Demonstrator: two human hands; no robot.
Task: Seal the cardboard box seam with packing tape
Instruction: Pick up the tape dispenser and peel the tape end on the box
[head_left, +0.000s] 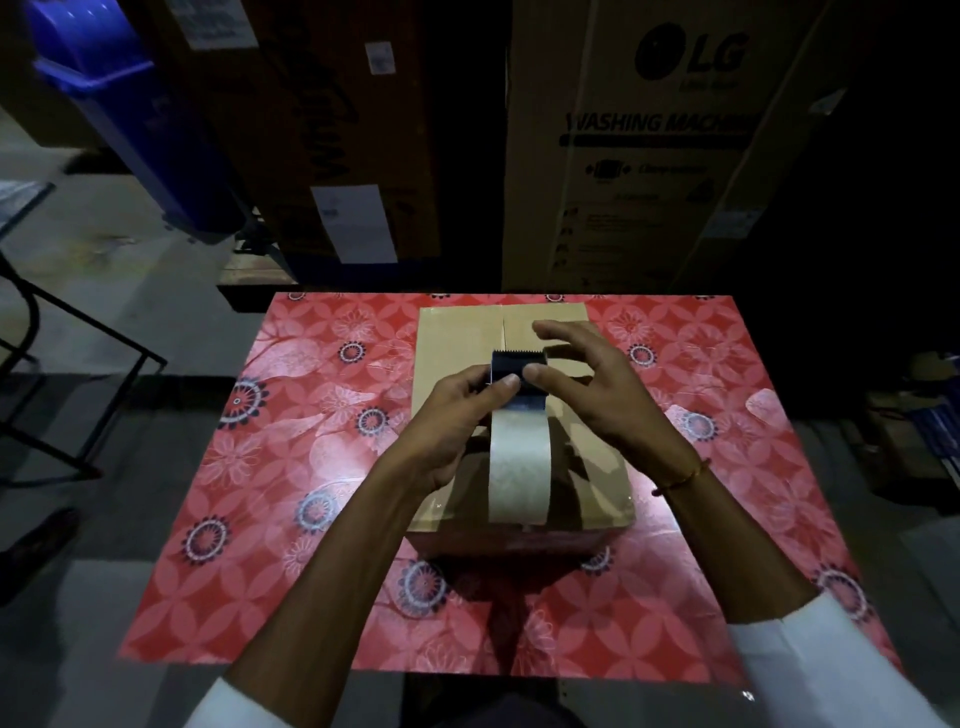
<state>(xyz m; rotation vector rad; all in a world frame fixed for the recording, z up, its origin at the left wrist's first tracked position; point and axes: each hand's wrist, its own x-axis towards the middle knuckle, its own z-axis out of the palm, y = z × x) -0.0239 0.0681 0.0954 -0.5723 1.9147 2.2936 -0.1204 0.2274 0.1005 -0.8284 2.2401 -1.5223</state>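
A brown cardboard box (457, 332) sits in the middle of the red flowered table (291, 467), its centre seam running away from me. A roll of beige packing tape (519, 462) in a black dispenser (517, 366) with a toothed blade is held above the box, in line with the seam. My left hand (457, 421) grips the dispenser from the left side. My right hand (587, 384) has its thumb on the dispenser's right side while its fingers are spread above the box. The near part of the seam is hidden behind the roll.
Tall cardboard cartons (654, 145) stand right behind the table's far edge. A blue plastic bin (130, 119) leans at the back left. A black metal frame (62, 364) stands on the floor to the left. Dark clutter lies on the floor at right.
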